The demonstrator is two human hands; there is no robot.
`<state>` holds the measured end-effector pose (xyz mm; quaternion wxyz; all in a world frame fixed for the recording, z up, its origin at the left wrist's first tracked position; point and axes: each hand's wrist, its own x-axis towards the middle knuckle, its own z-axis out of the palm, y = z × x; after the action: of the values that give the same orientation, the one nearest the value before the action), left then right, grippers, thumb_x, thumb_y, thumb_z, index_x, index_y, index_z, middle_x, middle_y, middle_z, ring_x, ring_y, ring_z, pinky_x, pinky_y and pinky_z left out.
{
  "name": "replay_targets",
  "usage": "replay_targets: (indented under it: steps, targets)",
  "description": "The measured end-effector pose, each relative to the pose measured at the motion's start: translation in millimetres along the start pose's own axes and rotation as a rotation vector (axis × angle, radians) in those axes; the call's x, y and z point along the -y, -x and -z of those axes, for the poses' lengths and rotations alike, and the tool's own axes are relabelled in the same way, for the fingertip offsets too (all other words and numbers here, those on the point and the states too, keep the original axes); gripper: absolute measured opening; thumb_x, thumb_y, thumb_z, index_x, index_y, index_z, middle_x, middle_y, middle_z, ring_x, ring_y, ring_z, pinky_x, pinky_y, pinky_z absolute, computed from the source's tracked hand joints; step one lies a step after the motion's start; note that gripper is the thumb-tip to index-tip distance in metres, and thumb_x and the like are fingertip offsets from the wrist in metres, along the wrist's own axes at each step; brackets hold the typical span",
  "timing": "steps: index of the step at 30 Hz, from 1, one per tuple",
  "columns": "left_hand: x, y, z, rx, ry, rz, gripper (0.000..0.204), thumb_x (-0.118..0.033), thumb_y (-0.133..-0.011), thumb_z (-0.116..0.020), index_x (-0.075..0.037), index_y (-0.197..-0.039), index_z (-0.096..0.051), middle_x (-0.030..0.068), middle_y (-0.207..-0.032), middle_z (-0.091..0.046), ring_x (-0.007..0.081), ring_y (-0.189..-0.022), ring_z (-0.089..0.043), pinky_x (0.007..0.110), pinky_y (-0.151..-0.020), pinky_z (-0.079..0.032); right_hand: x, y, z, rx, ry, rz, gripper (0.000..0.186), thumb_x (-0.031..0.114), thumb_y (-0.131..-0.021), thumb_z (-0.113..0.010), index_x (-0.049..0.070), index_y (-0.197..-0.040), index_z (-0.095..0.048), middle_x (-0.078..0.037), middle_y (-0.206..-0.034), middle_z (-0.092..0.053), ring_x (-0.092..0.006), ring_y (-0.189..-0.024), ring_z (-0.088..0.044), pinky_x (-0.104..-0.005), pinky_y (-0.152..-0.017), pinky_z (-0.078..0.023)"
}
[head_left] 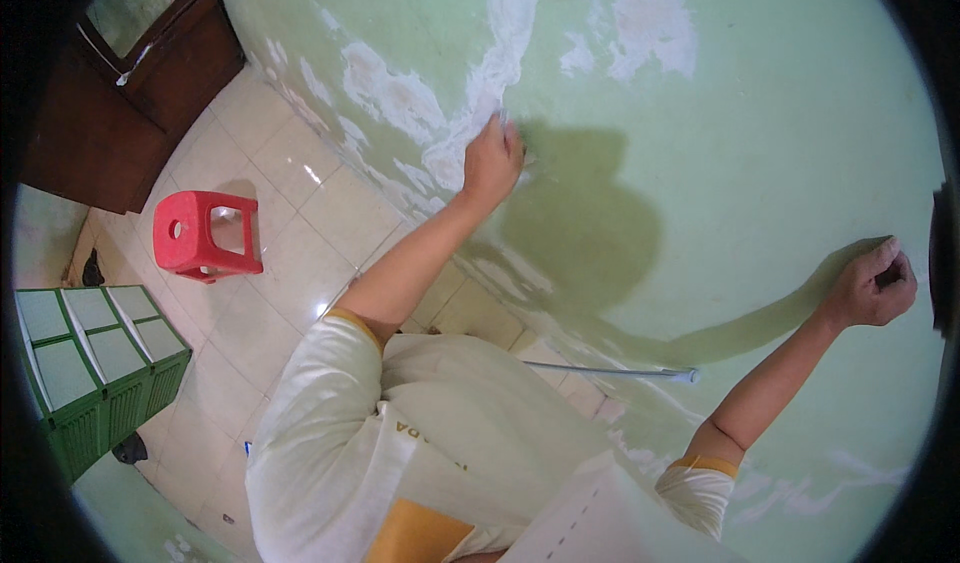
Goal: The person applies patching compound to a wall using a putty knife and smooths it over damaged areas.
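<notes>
My left hand (492, 166) is closed, its fingertips against a white, patchy strip (505, 38) on the pale green wall (760, 143). Whatever it may pinch is hidden by the fingers. Farther right, my right hand (876, 285) is held up by the wall with its fingers curled round a dark hollow; nothing shows inside. I cannot tell whether it touches the wall. Rough whitish patches (390, 93) spread to the left of my left hand, and another patch (652, 29) lies above and right of it. My shadow falls on the wall between both hands.
On the tiled floor (300, 233) to the left stands a red plastic stool (205, 235). A green cabinet with pale panels (110, 363) and dark brown wooden furniture (150, 93) stand beyond it. A thin grey pole (620, 370) sticks out past my body toward the wall.
</notes>
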<state>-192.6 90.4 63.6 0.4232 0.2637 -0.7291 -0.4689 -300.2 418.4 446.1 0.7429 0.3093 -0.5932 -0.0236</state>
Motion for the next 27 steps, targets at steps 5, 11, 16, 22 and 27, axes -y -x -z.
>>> replay_targets:
  steps: [5, 11, 16, 22, 27]
  targets:
    - [-70.9, -66.6, 29.9, -0.076, 0.121, -0.13, 0.021, -0.018, -0.092, -0.047, 0.003, -0.087, -0.05, 0.0253, -0.071, -0.057, 0.044, -0.068, -0.057, 0.05, -0.061, -0.045, -0.4, 2.2, 2.1, 0.003, -0.014, -0.033, 0.026, 0.025, -0.082, -0.072, 0.003, -0.076, -0.06, -0.007, -0.073, -0.06, -0.0215, -0.066, -0.056, -0.0327, -0.062, -0.047]
    - [1.6, -2.4, -0.2, -0.043, 0.035, -0.042, 0.022, -0.019, -0.092, -0.046, 0.002, -0.087, -0.048, 0.0249, -0.071, -0.057, 0.0454, -0.068, -0.055, 0.051, -0.061, -0.043, -1.3, 1.3, -3.0, -0.021, 0.001, -0.017, 0.027, 0.03, -0.084, -0.07, 0.005, -0.077, -0.06, -0.006, -0.072, -0.06, -0.0223, -0.065, -0.056, -0.0335, -0.061, -0.047]
    - [-6.4, -9.0, 3.3, -0.018, 0.078, -0.053, 0.02, -0.017, -0.092, -0.046, 0.002, -0.087, -0.048, 0.0248, -0.071, -0.056, 0.0435, -0.068, -0.056, 0.049, -0.06, -0.043, -5.6, 0.4, -1.2, -0.013, 0.037, 0.024, 0.028, 0.03, -0.083, -0.071, 0.005, -0.076, -0.06, -0.006, -0.072, -0.06, -0.0218, -0.066, -0.056, -0.0325, -0.061, -0.047]
    - [-52.7, -51.6, 22.5, -0.088, 0.104, -0.111, 0.018, -0.015, -0.091, -0.048, 0.003, -0.087, -0.049, 0.024, -0.069, -0.057, 0.0423, -0.067, -0.056, 0.048, -0.06, -0.043, -2.9, 6.5, -1.3, -0.017, -0.024, -0.061, 0.027, 0.028, -0.082, -0.072, 0.004, -0.076, -0.06, -0.006, -0.072, -0.06, -0.021, -0.066, -0.056, -0.0317, -0.062, -0.047]
    - [15.9, 9.9, -6.2, 0.038, 0.103, 0.061, 0.019, -0.016, -0.091, -0.048, 0.003, -0.085, -0.049, 0.0239, -0.068, -0.056, 0.0421, -0.066, -0.056, 0.048, -0.059, -0.043, -0.4, 3.4, -2.2, 0.007, 0.022, -0.031, 0.027, 0.029, -0.083, -0.071, 0.005, -0.078, -0.06, -0.007, -0.073, -0.059, -0.0214, -0.067, -0.056, -0.0329, -0.062, -0.047]
